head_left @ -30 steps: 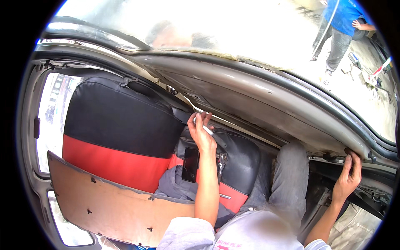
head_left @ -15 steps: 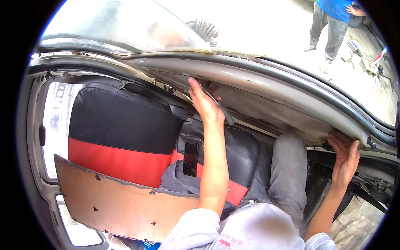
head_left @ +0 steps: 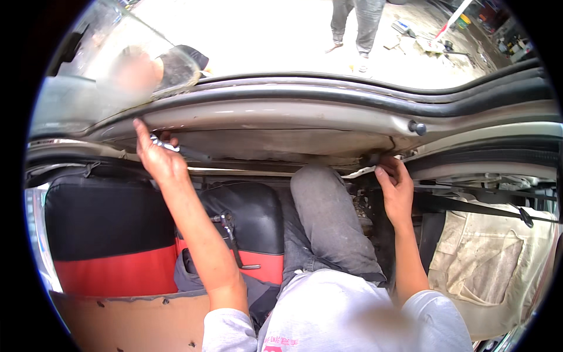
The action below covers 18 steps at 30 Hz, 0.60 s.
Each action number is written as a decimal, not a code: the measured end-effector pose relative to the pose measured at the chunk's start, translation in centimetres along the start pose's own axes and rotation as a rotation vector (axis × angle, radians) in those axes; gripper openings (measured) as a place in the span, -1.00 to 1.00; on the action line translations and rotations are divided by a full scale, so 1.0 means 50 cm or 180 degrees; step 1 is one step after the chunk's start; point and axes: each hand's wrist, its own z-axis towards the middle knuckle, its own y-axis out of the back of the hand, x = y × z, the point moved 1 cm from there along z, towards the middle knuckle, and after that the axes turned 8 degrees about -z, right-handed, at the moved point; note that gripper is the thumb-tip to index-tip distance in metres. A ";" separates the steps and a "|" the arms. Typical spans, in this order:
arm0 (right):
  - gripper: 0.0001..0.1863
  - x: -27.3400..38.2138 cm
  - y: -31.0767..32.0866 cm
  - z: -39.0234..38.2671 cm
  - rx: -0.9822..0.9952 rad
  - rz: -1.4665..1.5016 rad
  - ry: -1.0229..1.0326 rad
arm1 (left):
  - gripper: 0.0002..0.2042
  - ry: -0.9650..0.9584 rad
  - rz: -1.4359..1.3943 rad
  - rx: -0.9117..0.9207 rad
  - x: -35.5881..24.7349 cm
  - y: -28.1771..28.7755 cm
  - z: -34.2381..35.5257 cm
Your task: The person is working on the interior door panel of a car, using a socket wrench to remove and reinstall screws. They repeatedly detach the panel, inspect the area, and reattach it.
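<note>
My left hand [head_left: 158,154] grips a metal hand tool with a grey handle [head_left: 193,155], its index fingertip up by the left part of the vehicle door's edge [head_left: 234,110]. My right hand [head_left: 394,182] is curled at the lower right of the inner door panel [head_left: 275,142], beside a dark fitting; whatever is between its fingertips is too small to make out. A round rubber bumper [head_left: 416,128] sticks out of the door above it. My bent knee [head_left: 316,193] is between my hands.
Black-and-red seats [head_left: 105,264] are at left, with a ratchet-like tool [head_left: 230,234] on one. A brown clipped board [head_left: 135,322] lies along the lower left. Cream cloth [head_left: 481,252] and a black strap are at right. Another person's legs [head_left: 366,29] stand outside beyond the glass.
The view has turned, shifting the seats and outside person across it. My left hand has risen from seat level to the door edge with the tool. My right hand stays near the panel.
</note>
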 end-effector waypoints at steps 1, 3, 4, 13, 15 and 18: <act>-0.58 -0.017 -0.015 -0.005 -0.0070 -0.0272 -0.0047 | -0.52 -0.0084 0.0063 0.0032 -0.012 0.003 -0.007; -0.59 -0.042 -0.035 -0.018 -0.0212 -0.0971 0.0326 | -0.36 -0.0120 0.0085 -0.0031 -0.005 -0.036 -0.036; -0.60 -0.029 -0.035 -0.013 -0.0323 -0.1419 0.0783 | -0.39 -0.0167 0.0023 -0.0034 -0.009 -0.056 -0.047; -0.74 -0.006 -0.121 0.043 -0.0123 -0.2904 0.1805 | -0.27 -0.0342 -0.0441 0.0253 0.007 -0.032 0.037; -0.72 0.006 -0.146 0.047 -0.0020 -0.2250 0.1694 | -0.28 -0.0279 -0.0355 0.0161 0.008 -0.025 0.065; -0.70 0.004 -0.163 0.058 0.0114 -0.1727 0.1203 | -0.32 -0.0205 -0.0288 0.0174 0.007 -0.031 0.097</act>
